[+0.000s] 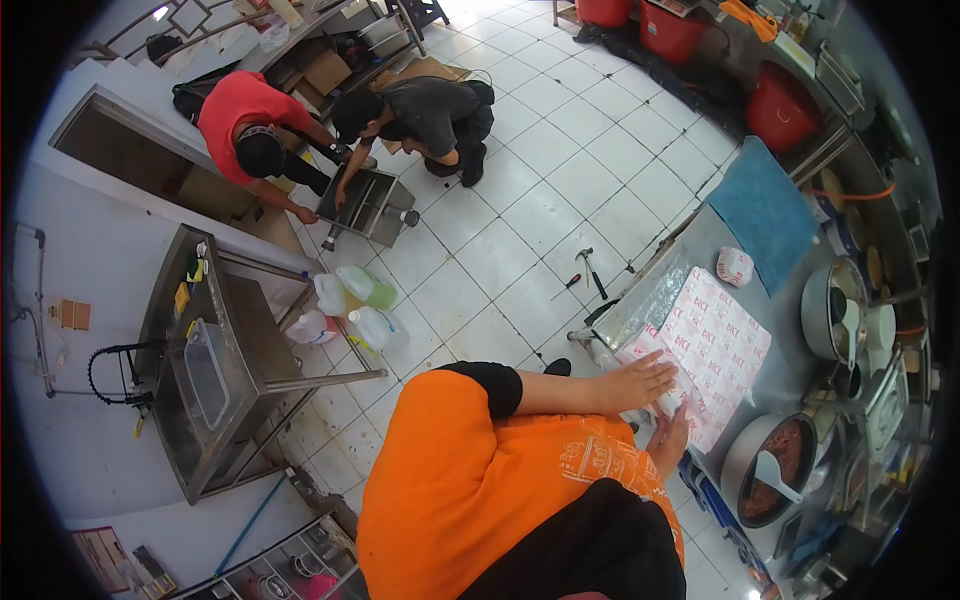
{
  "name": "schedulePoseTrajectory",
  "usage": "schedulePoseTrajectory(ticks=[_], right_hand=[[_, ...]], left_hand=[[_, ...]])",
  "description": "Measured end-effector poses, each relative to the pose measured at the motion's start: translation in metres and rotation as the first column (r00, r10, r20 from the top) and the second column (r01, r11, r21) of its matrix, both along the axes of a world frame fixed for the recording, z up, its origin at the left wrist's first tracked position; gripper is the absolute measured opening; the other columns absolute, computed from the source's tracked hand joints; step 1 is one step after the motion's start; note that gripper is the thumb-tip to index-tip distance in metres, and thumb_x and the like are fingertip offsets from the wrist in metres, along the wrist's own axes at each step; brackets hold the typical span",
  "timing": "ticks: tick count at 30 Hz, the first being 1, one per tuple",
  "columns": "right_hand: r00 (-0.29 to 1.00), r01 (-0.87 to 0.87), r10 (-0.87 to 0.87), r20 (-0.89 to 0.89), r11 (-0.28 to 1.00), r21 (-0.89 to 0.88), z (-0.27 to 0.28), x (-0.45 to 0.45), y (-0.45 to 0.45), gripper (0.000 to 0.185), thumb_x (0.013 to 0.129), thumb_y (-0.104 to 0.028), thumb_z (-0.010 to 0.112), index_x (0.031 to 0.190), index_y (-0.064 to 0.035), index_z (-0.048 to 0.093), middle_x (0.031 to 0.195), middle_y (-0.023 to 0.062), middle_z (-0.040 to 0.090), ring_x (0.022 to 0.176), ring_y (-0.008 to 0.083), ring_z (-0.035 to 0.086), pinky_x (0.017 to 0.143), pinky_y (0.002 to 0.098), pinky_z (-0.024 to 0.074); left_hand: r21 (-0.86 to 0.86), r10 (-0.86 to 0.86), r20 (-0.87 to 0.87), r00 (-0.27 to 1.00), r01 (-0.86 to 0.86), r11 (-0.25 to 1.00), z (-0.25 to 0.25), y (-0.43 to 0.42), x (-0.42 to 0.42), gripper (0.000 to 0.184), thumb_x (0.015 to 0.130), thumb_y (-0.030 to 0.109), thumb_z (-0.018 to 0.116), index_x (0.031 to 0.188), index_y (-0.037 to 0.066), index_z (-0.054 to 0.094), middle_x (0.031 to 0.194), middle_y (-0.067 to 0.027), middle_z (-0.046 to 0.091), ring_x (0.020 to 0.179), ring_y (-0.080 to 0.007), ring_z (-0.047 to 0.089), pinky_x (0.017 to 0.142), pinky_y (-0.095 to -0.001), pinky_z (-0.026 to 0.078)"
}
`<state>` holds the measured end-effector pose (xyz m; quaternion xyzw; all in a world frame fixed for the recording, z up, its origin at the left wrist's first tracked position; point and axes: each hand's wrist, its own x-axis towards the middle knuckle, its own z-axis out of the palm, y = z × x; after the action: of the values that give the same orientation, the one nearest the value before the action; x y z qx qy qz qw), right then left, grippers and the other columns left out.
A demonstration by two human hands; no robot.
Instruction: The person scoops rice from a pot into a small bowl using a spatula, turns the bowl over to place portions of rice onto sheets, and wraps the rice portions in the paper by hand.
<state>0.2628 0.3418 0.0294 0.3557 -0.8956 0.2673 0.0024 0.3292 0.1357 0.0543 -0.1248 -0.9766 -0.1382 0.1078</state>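
My left hand (640, 384) lies flat with its fingers stretched out over a partly folded paper wrap (668, 402) at the near edge of the steel counter. On the lower side of that wrap, my right hand (670, 442) grips its edge with bent fingers. What is inside the wrap is hidden. Beside my hands a stack of white wrapping paper (722, 345) with red print covers part of the counter. Farther along, a finished round paper-wrapped bundle (735, 266) sits next to a blue cloth (768, 215).
A pot of reddish-brown food (775, 465) with a white ladle stands at the right; another pot (832, 310) is behind it. A hammer (592, 274) and screwdriver lie on the tiled floor. Two people crouch over a metal stand (368, 205). Plastic jugs (368, 288) stand beside a sink.
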Motion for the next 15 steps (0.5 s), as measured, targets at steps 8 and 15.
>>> schedulePoseTrajectory(ticks=[8,15], right_hand=[[0.962,0.152,-0.106,0.251,0.973,-0.172,-0.004,-0.035,0.012,0.028,0.086,-0.002,0.064,0.114,-0.0044,0.064,0.101,0.0147,0.069,0.092,0.0246,0.067,0.082,0.0339,0.0507],[0.784,0.040,0.005,0.621,0.997,-0.058,0.028,-0.087,-0.006,0.020,0.079,0.002,0.065,0.099,0.0014,0.063,0.090,0.0114,0.069,0.084,0.0153,0.066,0.073,0.0290,0.0515]], left_hand=[[0.389,0.113,0.166,0.980,-0.170,0.906,-0.023,-0.016,-0.013,0.031,0.082,0.011,0.053,0.108,0.000,0.064,0.109,-0.0109,0.066,0.118,-0.0271,0.054,0.109,-0.0479,0.030],[0.563,-0.009,0.391,0.920,-0.232,0.793,-0.045,-0.048,-0.061,0.018,0.064,0.013,0.072,0.079,0.005,0.074,0.078,-0.0120,0.070,0.072,-0.0301,0.067,0.068,-0.0403,0.053]])
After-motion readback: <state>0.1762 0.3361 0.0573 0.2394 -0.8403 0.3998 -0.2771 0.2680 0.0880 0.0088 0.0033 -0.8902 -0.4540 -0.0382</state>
